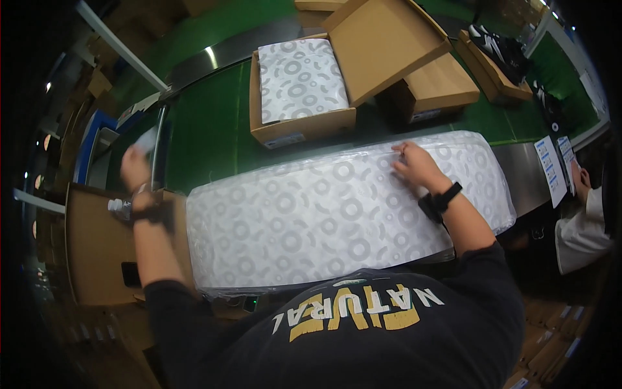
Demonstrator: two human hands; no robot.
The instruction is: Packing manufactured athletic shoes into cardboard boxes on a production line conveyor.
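A long stack of white paper (304, 217) printed with grey rings and dashes lies in front of me, partly wrapped in clear plastic. My right hand (418, 167) is over its far edge, fingers bent, with a gap between thumb and forefinger; I see nothing held there. Off to the left, my blurred left hand (136, 170) is closed on a small whitish piece (148, 139), too smeared to name. Beyond the stack stands an open brown shoebox (304, 127), its lid (389, 48) tilted back to the right. Patterned paper (301, 81) covers what is inside the box.
A green conveyor belt (207, 129) runs behind the stack. A closed shoebox (440, 87) and black-and-white shoes (495, 48) on another box stand farther right. At left, a cardboard carton (97, 253) sits beside a bottle (118, 206). Another person's hand (581, 181) is beside label sheets (549, 170).
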